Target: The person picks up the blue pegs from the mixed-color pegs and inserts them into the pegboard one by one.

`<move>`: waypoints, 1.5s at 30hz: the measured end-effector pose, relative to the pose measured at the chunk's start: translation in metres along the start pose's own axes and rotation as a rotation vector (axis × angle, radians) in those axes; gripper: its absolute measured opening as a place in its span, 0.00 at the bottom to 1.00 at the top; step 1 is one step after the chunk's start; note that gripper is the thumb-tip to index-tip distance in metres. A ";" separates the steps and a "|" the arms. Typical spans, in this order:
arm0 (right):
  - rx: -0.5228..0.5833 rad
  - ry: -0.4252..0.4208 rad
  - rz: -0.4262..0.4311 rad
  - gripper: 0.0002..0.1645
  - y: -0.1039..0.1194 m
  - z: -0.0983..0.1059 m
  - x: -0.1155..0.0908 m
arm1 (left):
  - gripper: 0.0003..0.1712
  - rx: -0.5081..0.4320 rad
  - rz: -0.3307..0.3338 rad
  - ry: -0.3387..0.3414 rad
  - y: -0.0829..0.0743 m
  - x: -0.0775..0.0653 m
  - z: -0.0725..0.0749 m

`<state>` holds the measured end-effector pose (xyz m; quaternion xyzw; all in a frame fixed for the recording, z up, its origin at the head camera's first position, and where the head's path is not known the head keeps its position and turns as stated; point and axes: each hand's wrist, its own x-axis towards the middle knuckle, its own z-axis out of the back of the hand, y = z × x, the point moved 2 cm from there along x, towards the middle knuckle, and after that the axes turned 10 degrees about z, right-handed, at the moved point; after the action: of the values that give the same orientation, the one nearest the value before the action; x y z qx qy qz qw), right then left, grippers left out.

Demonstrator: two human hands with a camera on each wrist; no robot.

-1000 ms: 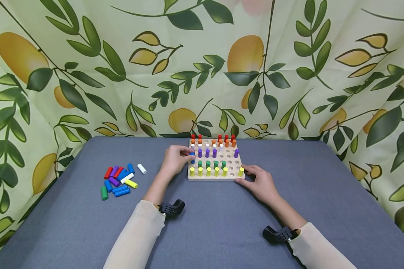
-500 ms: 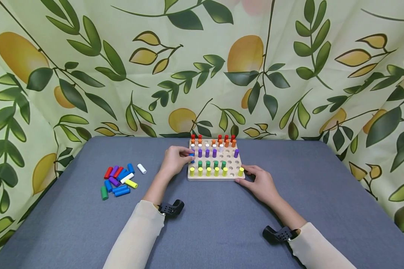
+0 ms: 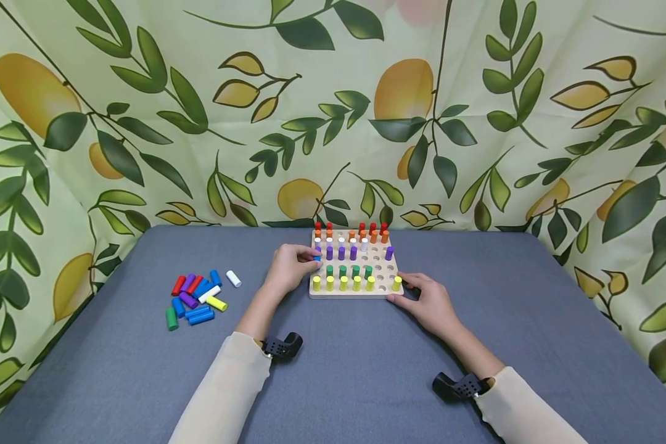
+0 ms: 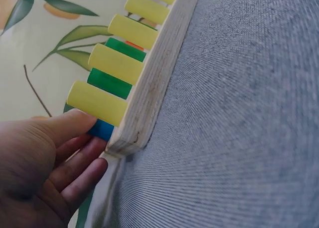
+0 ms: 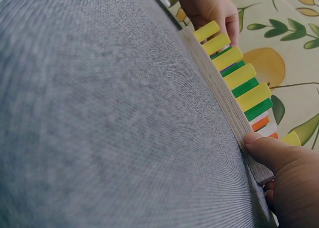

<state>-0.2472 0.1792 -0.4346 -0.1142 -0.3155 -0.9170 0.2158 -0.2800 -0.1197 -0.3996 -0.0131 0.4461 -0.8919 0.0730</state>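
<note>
My left hand pinches a small blue peg between thumb and fingers at the left end of a wooden pegboard. The peg stands upright at the board's left edge, mostly covered by the fingertips in the head view. Rows of pegs fill much of the board: yellow pegs in front, then green pegs, purple pegs, white, orange and red behind. My right hand grips the board's front right corner, its thumb lying along the front edge.
Left of the board, a loose pile of pegs lies on the grey cloth-covered table, among them a green peg, a yellow peg and several blue ones. One white peg lies apart. A leaf-patterned curtain hangs behind.
The blue peg has sunk lower at the board's left edge, with my left fingers still pinching it. My right hand keeps its hold on the corner.
</note>
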 end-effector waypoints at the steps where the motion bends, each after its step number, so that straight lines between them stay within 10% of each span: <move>1: 0.000 0.000 0.001 0.36 0.000 0.000 0.000 | 0.11 0.002 -0.002 -0.001 0.000 0.000 0.000; 24: 0.026 -0.020 0.013 0.36 -0.002 0.002 -0.001 | 0.21 0.017 -0.001 0.031 0.005 -0.019 0.015; 45: 0.005 -0.010 0.014 0.36 -0.004 0.001 -0.001 | 0.17 0.251 -0.168 -0.076 0.047 -0.099 0.123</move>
<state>-0.2485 0.1832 -0.4364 -0.1205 -0.3178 -0.9142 0.2209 -0.1653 -0.2315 -0.3591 -0.0749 0.3254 -0.9425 0.0158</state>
